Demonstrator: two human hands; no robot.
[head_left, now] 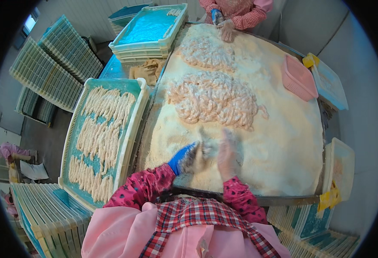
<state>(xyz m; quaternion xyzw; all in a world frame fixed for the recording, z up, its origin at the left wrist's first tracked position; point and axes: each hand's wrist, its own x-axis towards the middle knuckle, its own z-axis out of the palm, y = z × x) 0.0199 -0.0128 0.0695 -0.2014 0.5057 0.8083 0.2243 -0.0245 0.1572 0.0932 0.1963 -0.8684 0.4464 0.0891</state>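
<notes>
My left hand [190, 157], in a blue glove dusted with pale powder, is over the near part of the powder bed [279, 142]. Its fingers are smeared by motion, so whether they hold anything cannot be made out. Close by on the right is my right hand [227, 157] in a thin translucent glove, blurred, its fingers stretched away from me and apparently holding nothing. Just beyond both hands lies a large heap of pale pink raw meat strips [214, 99], partly powdered. A smaller heap of strips [208, 53] lies farther back.
To my left, a white tray [126, 172] with blue lining holds rows of coated strips. Behind it stand stacked trays [143, 51] and a brown cloth [148, 71]. A pink basket [299, 77] is at the right. A co-worker's gloved hands [223, 26] are at the far edge.
</notes>
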